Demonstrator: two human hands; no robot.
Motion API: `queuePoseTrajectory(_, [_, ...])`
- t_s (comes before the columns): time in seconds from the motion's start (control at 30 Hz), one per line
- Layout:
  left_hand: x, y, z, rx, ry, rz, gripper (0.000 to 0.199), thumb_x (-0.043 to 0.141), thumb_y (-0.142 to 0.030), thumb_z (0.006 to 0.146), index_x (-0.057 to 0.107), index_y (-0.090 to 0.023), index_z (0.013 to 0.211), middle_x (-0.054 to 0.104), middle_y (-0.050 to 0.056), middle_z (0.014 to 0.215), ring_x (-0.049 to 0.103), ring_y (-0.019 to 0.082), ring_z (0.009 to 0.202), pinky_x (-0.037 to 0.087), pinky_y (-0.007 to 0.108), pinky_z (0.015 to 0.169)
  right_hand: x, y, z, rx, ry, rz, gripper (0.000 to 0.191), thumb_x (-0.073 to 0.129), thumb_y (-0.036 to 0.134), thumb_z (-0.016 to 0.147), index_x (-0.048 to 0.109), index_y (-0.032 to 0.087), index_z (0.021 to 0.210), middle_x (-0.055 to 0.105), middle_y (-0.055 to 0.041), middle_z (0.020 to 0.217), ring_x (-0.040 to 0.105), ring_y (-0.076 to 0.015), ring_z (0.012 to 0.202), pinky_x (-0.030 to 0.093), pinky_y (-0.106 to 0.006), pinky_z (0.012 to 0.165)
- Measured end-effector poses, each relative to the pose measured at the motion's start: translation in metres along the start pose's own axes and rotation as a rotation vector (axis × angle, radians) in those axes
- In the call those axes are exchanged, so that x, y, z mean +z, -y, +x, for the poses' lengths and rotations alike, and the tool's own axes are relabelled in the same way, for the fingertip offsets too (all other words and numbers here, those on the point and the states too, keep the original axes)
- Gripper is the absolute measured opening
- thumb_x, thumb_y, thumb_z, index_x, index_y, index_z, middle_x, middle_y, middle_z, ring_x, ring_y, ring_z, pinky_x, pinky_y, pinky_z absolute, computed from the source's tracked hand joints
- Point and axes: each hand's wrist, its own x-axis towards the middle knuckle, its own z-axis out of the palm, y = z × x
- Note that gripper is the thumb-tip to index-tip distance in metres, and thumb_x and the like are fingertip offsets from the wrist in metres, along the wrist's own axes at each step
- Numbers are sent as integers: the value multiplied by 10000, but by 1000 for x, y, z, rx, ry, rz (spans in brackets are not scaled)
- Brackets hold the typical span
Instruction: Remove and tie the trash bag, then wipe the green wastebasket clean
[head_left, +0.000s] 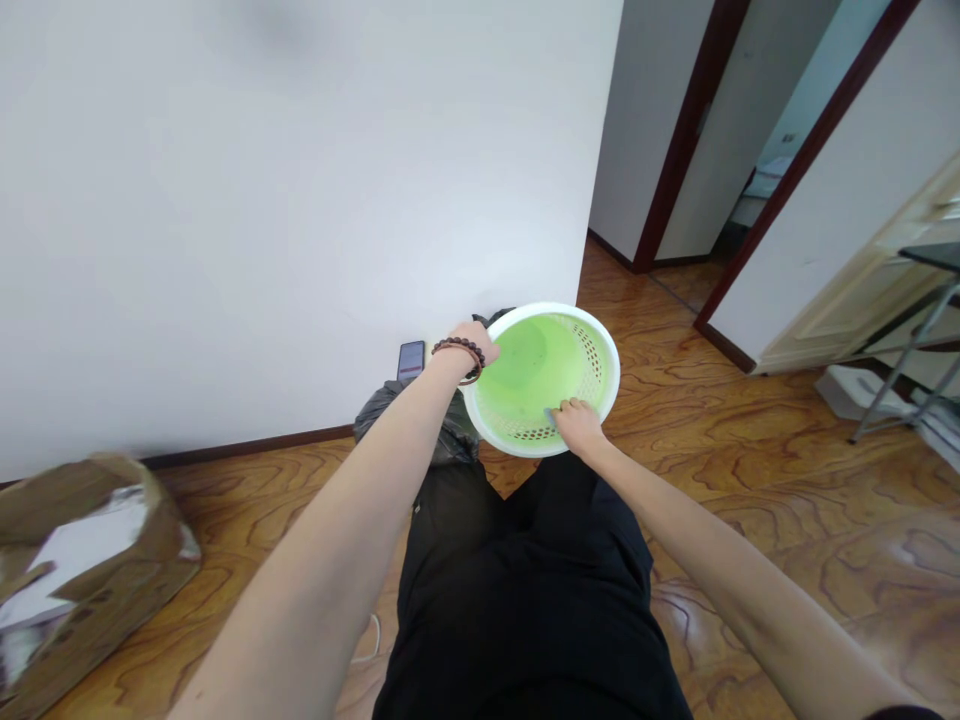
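Note:
My left hand, with a beaded bracelet on its wrist, is closed on the left rim of a round plastic basket. The basket has a white rim, rows of holes in its wall and a light green inside, and it tilts so that I look into it. Reaching over the near rim, my right hand is closed with its fingers inside the basket. A small pale blue thing shows at its fingertips; I cannot make out its kind.
Against the white wall, a phone leans by a black plastic bag. A cardboard box with papers stands at left on the wooden floor. At right are a doorway, a white box and a metal-legged stool.

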Motion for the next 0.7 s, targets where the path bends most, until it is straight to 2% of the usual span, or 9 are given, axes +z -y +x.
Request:
queuePoseTrajectory(0.17, [8, 11, -9, -72, -1, -5, 462, 504, -352, 713, 629, -88, 1071, 652, 191, 1021, 624, 266, 945, 487, 271, 763, 6, 3, 1, 25, -17, 4, 294, 379, 130, 877, 651, 121, 990, 613, -162, 985, 507, -250, 992, 350, -342, 836])
queuePoseTrajectory(0.27, [22, 22, -19, -122, -12, -21, 444, 480, -354, 718, 642, -95, 1040, 656, 192, 1003, 624, 276, 939, 491, 277, 729, 9, 8, 0, 24, 4, 27, 293, 384, 122, 872, 651, 129, 992, 613, -166, 984, 510, -245, 988, 350, -340, 829])
queuePoseTrajectory(0.37, [39, 34, -30, -102, 21, -82, 421, 446, -353, 729, 650, -106, 1002, 663, 187, 976, 636, 275, 893, 492, 286, 691, 8, 4, 0, 26, 6, 12, 293, 386, 120, 868, 657, 123, 979, 614, -167, 977, 513, -250, 974, 354, -341, 815])
queuePoseTrajectory(0.5, [56, 46, -45, -78, -29, -268, 471, 465, -319, 722, 549, -173, 1162, 660, 107, 1043, 636, 216, 891, 483, 247, 698, -3, -9, 4, 34, -7, 4, 296, 386, 125, 868, 657, 116, 986, 608, -181, 996, 493, -258, 1003, 350, -344, 820])
queuePoseTrajectory(0.6, [64, 44, -59, -104, -38, -444, 523, 490, -303, 718, 483, -168, 1223, 644, 88, 1086, 635, 184, 875, 486, 233, 693, -11, -17, 6, 35, -21, -17, 302, 378, 111, 867, 656, 113, 986, 604, -182, 994, 484, -256, 1011, 343, -342, 832])
queuePoseTrajectory(0.7, [80, 34, -80, -189, -73, -550, 497, 483, -306, 744, 477, -184, 1226, 643, 80, 1089, 633, 190, 901, 494, 246, 710, -13, -22, 6, 38, -38, -49, 299, 376, 109, 867, 649, 108, 986, 596, -178, 997, 482, -257, 1005, 348, -342, 827])
